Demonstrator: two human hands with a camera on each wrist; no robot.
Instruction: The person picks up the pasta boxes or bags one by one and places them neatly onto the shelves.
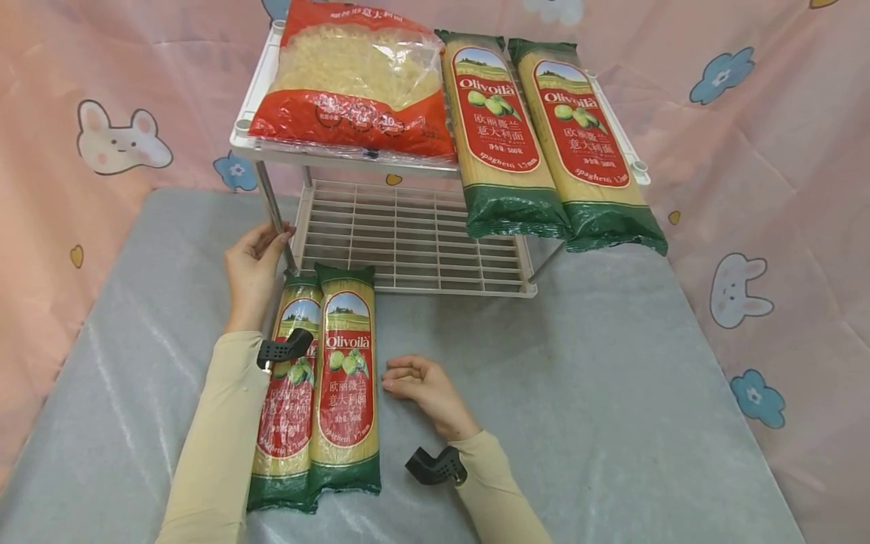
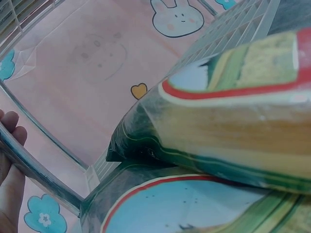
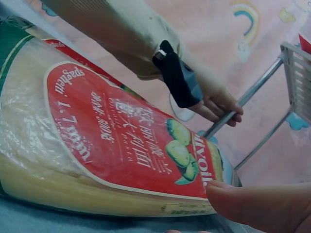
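My left hand point(image 1: 254, 261) grips the front left metal post point(image 2: 43, 179) of a white two-tier rack point(image 1: 414, 291); its fingers curl round the post in the right wrist view. Below that hand, two spaghetti packs lie side by side on the grey cloth: the left pack point(image 1: 285, 446) is partly covered by the left wrist, and the right pack point(image 1: 344, 363) lies in full sight. My right hand point(image 1: 431, 393) is just right of the right pack, fingers loosely bent and holding nothing. Its thumb point(image 3: 257, 204) shows near the pack's side in the right wrist view.
On the upper shelf lie a red bag of pasta point(image 1: 353, 113) and two more spaghetti packs, one point(image 1: 499, 128) beside the other point(image 1: 584, 140), their green ends overhanging the front edge. The lower shelf point(image 1: 408, 234) is a white grid. A pink patterned curtain point(image 1: 183, 68) hangs behind.
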